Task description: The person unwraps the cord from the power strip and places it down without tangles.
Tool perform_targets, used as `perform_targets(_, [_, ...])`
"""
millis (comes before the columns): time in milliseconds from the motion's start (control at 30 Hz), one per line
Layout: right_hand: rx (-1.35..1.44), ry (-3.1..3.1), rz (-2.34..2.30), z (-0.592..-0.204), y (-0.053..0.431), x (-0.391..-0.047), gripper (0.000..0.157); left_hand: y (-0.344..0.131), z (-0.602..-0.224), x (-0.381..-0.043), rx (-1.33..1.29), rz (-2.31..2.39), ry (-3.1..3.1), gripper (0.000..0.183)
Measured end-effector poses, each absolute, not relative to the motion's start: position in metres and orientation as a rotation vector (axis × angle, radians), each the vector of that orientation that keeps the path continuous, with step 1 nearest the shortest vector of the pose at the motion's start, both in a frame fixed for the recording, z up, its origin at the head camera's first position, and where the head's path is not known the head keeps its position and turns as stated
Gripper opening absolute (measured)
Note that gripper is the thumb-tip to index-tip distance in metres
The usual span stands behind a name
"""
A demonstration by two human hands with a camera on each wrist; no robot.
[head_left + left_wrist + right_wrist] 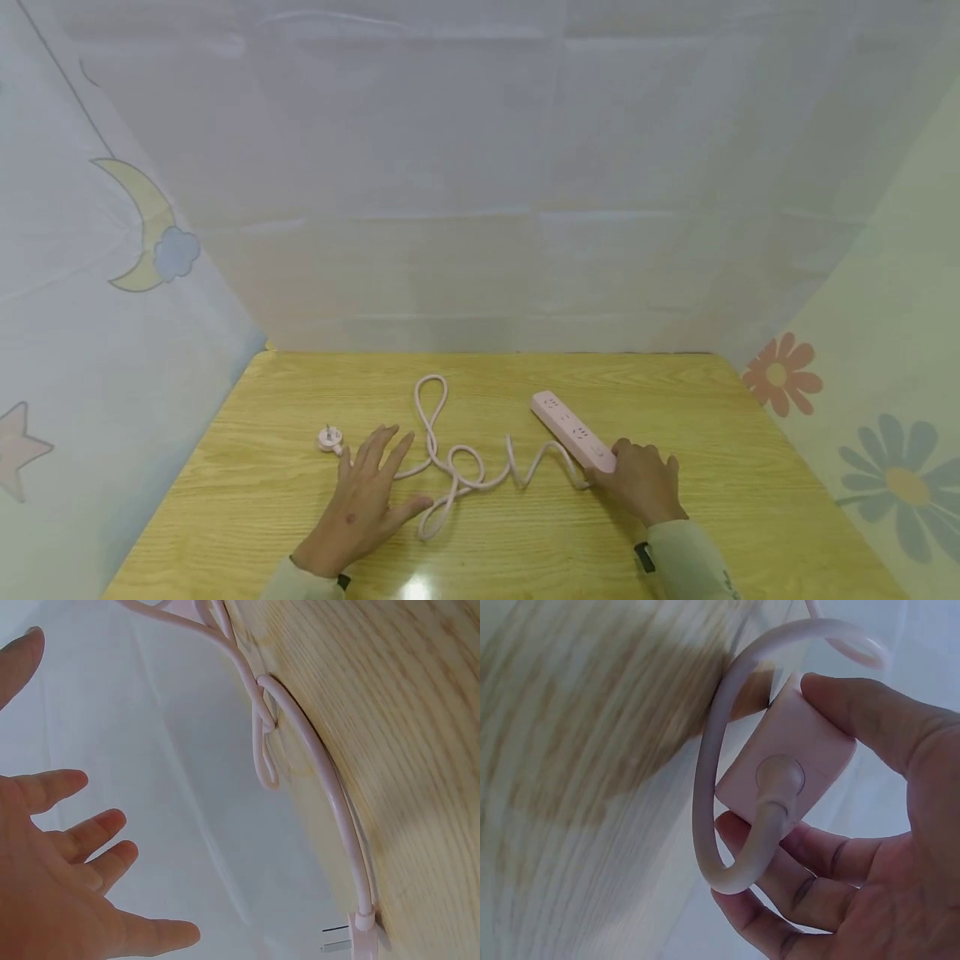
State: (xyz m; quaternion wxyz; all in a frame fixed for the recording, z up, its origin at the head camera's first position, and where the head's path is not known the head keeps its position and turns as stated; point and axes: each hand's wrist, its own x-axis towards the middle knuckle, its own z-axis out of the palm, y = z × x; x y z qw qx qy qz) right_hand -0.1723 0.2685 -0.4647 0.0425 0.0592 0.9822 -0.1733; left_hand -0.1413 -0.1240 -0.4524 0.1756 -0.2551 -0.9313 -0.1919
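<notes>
A pink power strip (573, 429) lies slantwise on the right half of the table, its sockets facing up. My right hand (643, 482) grips its near end, thumb on one side and fingers on the other; in the right wrist view the cord leaves that end face (817, 742) between them. The pink cord (491, 483) runs leftward in loops and a loose tangle to a round plug (329, 437) with its pins up. Over the cord's plug end my left hand (363, 500) hovers, fingers spread and holding nothing. The left wrist view shows the cord (330, 780) apart from those fingers.
The wooden table (247, 492) reaches back to a pale hanging sheet (480, 275). Printed cloths with a moon (146, 221) on the left and flowers (783, 375) on the right close in the sides. Dark bands show at both cuffs.
</notes>
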Motion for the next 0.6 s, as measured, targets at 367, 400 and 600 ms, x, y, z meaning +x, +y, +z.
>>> perform_targets(367, [0.052,3.035,-0.518,-0.450,0.265,-0.157,0.083,-0.125,-0.434,-0.134,-0.650,-0.390,-2.685,0.093])
perform_targets(400, [0.019,3.042,-0.509,-0.447,0.264,-0.155,0.084,-0.125,-0.431,-0.133,-0.639,-0.376,-2.694,0.094])
perform_targets(600, [-0.222,3.093,-0.477,-0.432,0.261,-0.136,0.092,-0.129,-0.416,-0.123,-0.586,-0.298,-2.747,0.102])
